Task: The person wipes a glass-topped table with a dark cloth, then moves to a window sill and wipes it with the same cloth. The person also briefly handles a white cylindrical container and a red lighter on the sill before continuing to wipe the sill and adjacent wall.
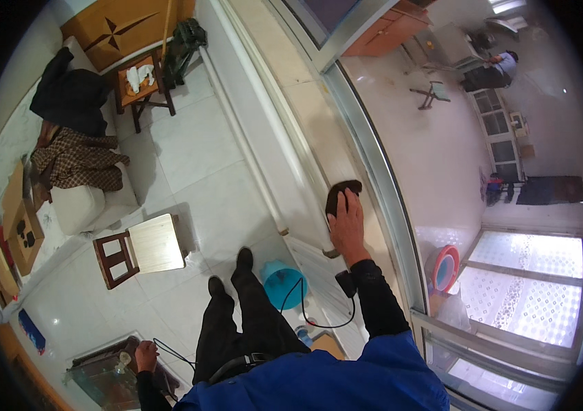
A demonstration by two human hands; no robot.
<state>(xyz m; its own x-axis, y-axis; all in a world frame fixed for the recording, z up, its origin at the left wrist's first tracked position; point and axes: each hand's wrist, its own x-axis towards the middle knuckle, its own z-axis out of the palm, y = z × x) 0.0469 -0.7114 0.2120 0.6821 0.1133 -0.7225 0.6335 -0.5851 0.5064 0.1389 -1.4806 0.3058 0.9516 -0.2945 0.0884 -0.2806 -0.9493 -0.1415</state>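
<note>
My right hand (348,228) presses down on a dark brown cloth (336,199), its fingers spread over it, on the pale stone window sill (317,123) beside the metal frame of a glass partition (384,174). A cable runs from a small black device at my right wrist. My left hand (146,355) hangs low at the left, fingers curled, near a dark table with a glass top (101,377); whether it holds anything is not clear. A turquoise bucket (283,282) stands on the floor between my legs and the wall.
A small wooden chair (155,245) stands on the tiled floor. Farther off are a wooden stool (139,85) with white cloth and a sofa (78,208) with clothes and an open cardboard box (23,234). Beyond the glass, a person (499,69) is near a counter; a red basin (445,268) stands there.
</note>
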